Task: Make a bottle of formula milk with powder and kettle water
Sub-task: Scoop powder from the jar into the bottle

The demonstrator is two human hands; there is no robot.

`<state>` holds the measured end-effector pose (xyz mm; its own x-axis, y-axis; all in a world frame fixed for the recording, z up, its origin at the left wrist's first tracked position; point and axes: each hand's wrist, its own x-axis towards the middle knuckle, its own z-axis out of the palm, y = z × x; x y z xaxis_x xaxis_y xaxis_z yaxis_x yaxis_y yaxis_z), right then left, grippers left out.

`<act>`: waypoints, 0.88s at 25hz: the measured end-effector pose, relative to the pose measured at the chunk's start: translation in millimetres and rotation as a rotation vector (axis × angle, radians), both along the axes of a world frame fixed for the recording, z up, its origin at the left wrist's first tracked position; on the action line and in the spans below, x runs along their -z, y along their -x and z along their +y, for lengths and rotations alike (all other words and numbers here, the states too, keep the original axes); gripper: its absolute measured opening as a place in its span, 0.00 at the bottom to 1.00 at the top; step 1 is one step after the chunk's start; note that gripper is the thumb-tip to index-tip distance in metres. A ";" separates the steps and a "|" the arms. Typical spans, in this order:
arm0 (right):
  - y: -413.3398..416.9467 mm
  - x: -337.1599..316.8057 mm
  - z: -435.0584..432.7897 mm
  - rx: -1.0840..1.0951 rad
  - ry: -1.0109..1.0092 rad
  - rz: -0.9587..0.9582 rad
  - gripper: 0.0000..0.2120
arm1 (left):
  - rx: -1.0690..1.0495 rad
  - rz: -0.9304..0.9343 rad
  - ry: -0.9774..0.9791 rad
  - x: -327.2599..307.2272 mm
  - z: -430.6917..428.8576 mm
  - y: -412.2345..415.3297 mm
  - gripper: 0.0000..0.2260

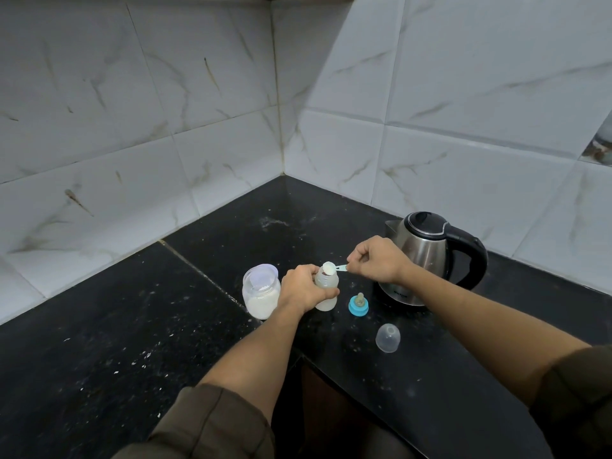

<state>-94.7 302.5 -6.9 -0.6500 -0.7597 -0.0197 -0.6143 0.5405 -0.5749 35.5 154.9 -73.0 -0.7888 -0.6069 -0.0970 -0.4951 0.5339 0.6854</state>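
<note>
The left hand (299,288) was closed around the bottle (326,289), which stood upright on the black counter (132,326). The fingers wrapped the middle of the bottle, and the thumb lay across its front. The bottle had no cap on it, and its mouth was open. Some cloudy liquid showed in its lower part.

The right hand (377,260) pinched the handle of a small scoop (332,267) between thumb and fingers. The bowl of the scoop was full of white powder and was just over the mouth of the bottle. I could not tell if the scoop touched the rim.

Just to the left of the bottle stood the jar (261,291), open, with white powder in its lower half. The left hand was close beside it, maybe touching it; this was not clear.

To the right of the bottle, the blue ring with the teat (358,304) stood on the counter, teat pointing up. Nearer to the person and a little more to the right lay the clear cover (387,337), apart from the ring.

The steel kettle (427,256) stood behind the right hand, near the tiled wall (463,111), with its lid shut and its black handle turned to the right. Both forearms were bare, with dark sleeves (212,422) pushed up.
</note>
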 end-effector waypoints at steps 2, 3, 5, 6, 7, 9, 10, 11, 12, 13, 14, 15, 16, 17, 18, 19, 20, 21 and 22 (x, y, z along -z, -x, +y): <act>-2.2 2.5 2.7 -0.060 -0.030 0.155 0.06 | -0.001 0.020 0.011 -2.7 -1.3 3.1 0.25; -2.1 3.3 4.6 -0.086 -0.041 0.224 0.07 | 0.000 0.027 0.015 -3.9 -1.9 4.9 0.25; 0.7 4.9 8.6 -0.165 -0.049 0.386 0.06 | 0.011 0.030 0.017 -5.8 -2.5 8.4 0.25; 2.5 6.4 10.6 -0.217 -0.029 0.476 0.05 | 0.017 0.029 0.016 -6.5 -2.5 9.9 0.26; 4.4 8.7 12.5 -0.261 0.009 0.558 0.04 | 0.022 0.032 0.018 -7.1 -2.8 11.1 0.26; 8.9 13.7 16.8 -0.300 0.100 0.685 0.03 | 0.027 0.042 0.024 -7.9 -3.8 14.0 0.25; 11.2 15.4 18.5 -0.306 0.139 0.725 0.04 | 0.029 0.043 0.023 -8.6 -4.0 15.4 0.24; 13.8 17.4 19.7 -0.314 0.171 0.751 0.05 | 0.030 0.046 0.023 -9.1 -4.2 16.6 0.24; 15.2 18.6 20.3 -0.323 0.196 0.774 0.05 | 0.030 0.050 0.023 -9.5 -4.2 17.9 0.24; 16.2 19.1 20.7 -0.330 0.216 0.796 0.04 | 0.031 0.054 0.024 -9.3 -4.4 19.4 0.25; 16.8 18.9 21.3 -0.333 0.233 0.815 0.04 | 0.032 0.056 0.020 -8.9 -4.7 21.1 0.26; 17.7 19.5 22.1 -0.332 0.248 0.832 0.03 | 0.036 0.057 0.013 -8.1 -4.9 22.8 0.26; 18.8 20.3 23.2 -0.334 0.248 0.847 0.03 | 0.040 0.054 0.006 -7.5 -4.7 24.3 0.27; 19.4 21.6 24.4 -0.340 0.231 0.864 0.03 | 0.045 0.049 0.004 -6.7 -4.4 25.7 0.27; 20.3 23.0 25.5 -0.351 0.205 0.886 0.02 | 0.051 0.045 0.006 -5.8 -4.2 27.4 0.27; 21.9 25.0 26.2 -0.358 0.185 0.905 0.03 | 0.058 0.041 0.009 -4.8 -3.8 28.7 0.27; 23.2 26.3 27.1 -0.355 0.178 0.914 0.03 | 0.064 0.037 0.011 -4.2 -3.2 30.0 0.27; 24.6 26.8 27.7 -0.348 0.179 0.916 0.04 | 0.070 0.034 0.013 -3.5 -2.9 31.3 0.27; 25.3 26.7 28.3 -0.345 0.178 0.915 0.04 | 0.074 0.034 0.012 -3.1 -2.6 32.2 0.27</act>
<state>-120.0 330.8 -33.6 -0.1007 -0.8533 0.5116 -0.9690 0.2007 0.1440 3.3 152.3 -70.0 -0.8345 -0.5475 -0.0627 -0.4306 0.5769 0.6941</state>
